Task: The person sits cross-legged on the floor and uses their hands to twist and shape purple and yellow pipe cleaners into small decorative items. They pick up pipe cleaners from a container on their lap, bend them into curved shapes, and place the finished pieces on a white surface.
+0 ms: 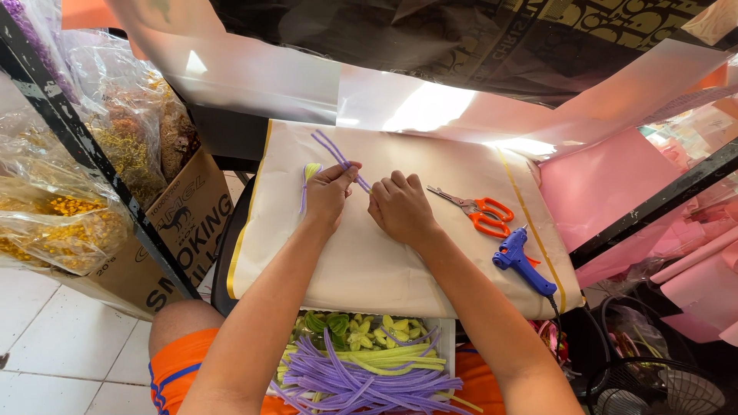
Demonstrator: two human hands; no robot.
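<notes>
My left hand (329, 194) and right hand (398, 206) pinch purple pipe cleaners (338, 157) on the cream paper (384, 261), one yellow-green piece (310, 172) joined, scissors (480, 210) and glue gun (521, 261) untouched beside, a trayful (365, 367) on my lap unused.
</notes>
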